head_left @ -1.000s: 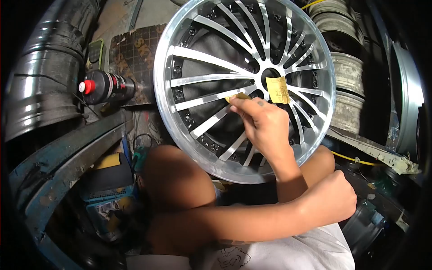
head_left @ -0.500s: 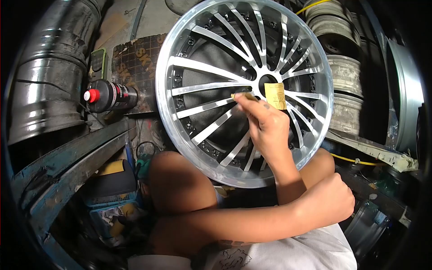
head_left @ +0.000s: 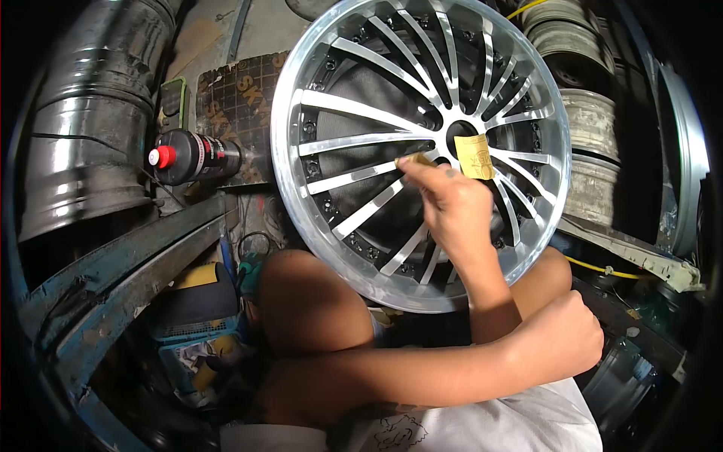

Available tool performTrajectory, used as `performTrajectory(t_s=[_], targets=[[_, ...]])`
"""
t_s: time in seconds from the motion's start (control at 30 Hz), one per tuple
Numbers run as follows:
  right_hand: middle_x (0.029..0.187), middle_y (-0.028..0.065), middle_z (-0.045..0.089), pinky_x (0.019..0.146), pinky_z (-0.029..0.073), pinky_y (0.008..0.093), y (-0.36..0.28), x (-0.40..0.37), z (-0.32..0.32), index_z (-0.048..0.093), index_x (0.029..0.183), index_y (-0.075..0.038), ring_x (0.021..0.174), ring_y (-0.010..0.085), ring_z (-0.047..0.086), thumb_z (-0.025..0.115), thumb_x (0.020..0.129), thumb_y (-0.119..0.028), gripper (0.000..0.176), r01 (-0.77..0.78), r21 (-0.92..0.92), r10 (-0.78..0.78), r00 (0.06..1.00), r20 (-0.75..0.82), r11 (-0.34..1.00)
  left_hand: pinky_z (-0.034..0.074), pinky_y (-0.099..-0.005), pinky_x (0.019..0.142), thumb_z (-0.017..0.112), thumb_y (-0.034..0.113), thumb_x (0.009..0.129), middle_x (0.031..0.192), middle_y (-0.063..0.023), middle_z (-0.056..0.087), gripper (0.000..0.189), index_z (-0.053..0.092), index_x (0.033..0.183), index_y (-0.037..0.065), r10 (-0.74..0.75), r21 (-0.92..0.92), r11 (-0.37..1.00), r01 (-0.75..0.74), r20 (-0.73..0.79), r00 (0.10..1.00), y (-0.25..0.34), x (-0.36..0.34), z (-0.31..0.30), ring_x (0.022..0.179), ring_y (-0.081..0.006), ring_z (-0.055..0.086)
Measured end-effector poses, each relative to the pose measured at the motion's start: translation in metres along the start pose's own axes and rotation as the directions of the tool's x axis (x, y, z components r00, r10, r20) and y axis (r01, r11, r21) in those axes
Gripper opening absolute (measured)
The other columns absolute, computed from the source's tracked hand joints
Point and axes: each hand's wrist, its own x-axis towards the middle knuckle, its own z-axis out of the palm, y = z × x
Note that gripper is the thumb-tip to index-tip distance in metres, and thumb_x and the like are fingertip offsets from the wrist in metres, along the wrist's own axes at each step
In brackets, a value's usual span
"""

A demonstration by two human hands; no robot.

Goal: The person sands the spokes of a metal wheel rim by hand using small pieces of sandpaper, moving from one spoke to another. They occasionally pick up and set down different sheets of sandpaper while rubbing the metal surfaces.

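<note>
A large silver multi-spoke wheel rim (head_left: 285, 143) leans in front of me, above my knees. My right hand (head_left: 456, 203) reaches over its spokes, the thumb and fingers pinching yellow sandpaper (head_left: 473, 156). One end of the paper shows at the fingertips against a spoke left of the hub; a printed flap stands out behind the knuckles. My left hand (head_left: 561, 339) is closed in a fist near my right knee, its forearm lying across my lap in front of the right arm. Its palm side is hidden, so anything inside cannot be made out.
A dark bottle with a red cap (head_left: 199, 157) lies on a printed board (head_left: 233, 113) at left. Stacked metal rims (head_left: 591, 120) stand at right, a shiny drum-like stack (head_left: 90, 158) at far left. Blue beams (head_left: 135, 248) and a blue basket (head_left: 188, 361) are lower left.
The whole view has shifted slightly, so everything sits a little further right. My right hand stays at about the same spoke, with more of the sandpaper showing at its fingertips.
</note>
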Motion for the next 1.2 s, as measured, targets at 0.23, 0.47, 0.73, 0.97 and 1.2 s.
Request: performTrajectory(t_s=[0.23,0.47,0.73,0.97,1.2], targets=[[0.088,0.0084,0.078,0.064,0.057,0.0379,-0.004,-0.006,0.0,0.08,0.113,-0.017,0.076,0.0296,0.075,0.075,0.093,-0.006,0.025,-0.111,0.003,0.11,0.991,0.075,0.994,0.047,-0.0325,0.063,0.07,0.019,0.085,0.072,-0.0005,0.07,0.012,0.074,0.083,0.008,0.001,0.024,1.0,-0.001,0.012,1.0,-0.004,0.0,-0.002,0.07,-0.0176,0.07],[0.083,0.0077,0.076,0.061,0.056,0.0414,0.002,-0.006,0.002,0.079,0.113,-0.019,0.072,0.0312,0.073,0.074,0.094,-0.014,0.021,-0.067,0.058,0.064,0.997,0.045,0.996,0.047,-0.032,0.062,0.069,0.019,0.086,0.073,0.0,0.071,0.012,0.074,0.082,0.009,-0.005,0.055,0.998,0.005,0.003,1.0,-0.004,0.0,0.001,0.071,-0.0166,0.07],[0.08,0.0059,0.075,0.056,0.054,0.0408,-0.015,0.004,-0.016,0.079,0.106,-0.018,0.068,0.0292,0.072,0.073,0.093,-0.012,0.016,0.008,0.028,-0.009,0.999,0.034,1.0,0.045,-0.0321,0.061,0.069,0.019,0.086,0.073,0.0006,0.07,0.012,0.073,0.082,0.009,-0.008,0.055,0.998,0.008,-0.005,1.0,-0.005,0.0,-0.002,0.071,-0.0161,0.07],[0.075,0.0062,0.072,0.057,0.053,0.0426,-0.016,0.014,-0.01,0.079,0.108,-0.02,0.066,0.0295,0.07,0.074,0.09,-0.01,0.022,0.048,0.02,-0.046,0.994,-0.104,0.999,0.047,-0.032,0.063,0.069,0.019,0.086,0.074,0.0004,0.07,0.011,0.074,0.085,0.009,-0.005,0.032,0.999,0.005,0.009,1.0,-0.002,0.0,-0.006,0.072,-0.0156,0.07],[0.075,0.0054,0.071,0.056,0.053,0.0413,-0.021,0.006,-0.014,0.08,0.115,-0.022,0.067,0.028,0.07,0.073,0.086,-0.006,0.033,0.035,0.003,-0.035,0.999,0.008,0.999,0.048,-0.0329,0.063,0.069,0.019,0.085,0.076,-0.0002,0.072,0.01,0.074,0.084,0.01,-0.005,0.031,1.0,0.004,0.006,1.0,-0.004,0.002,-0.006,0.074,-0.0164,0.071]])
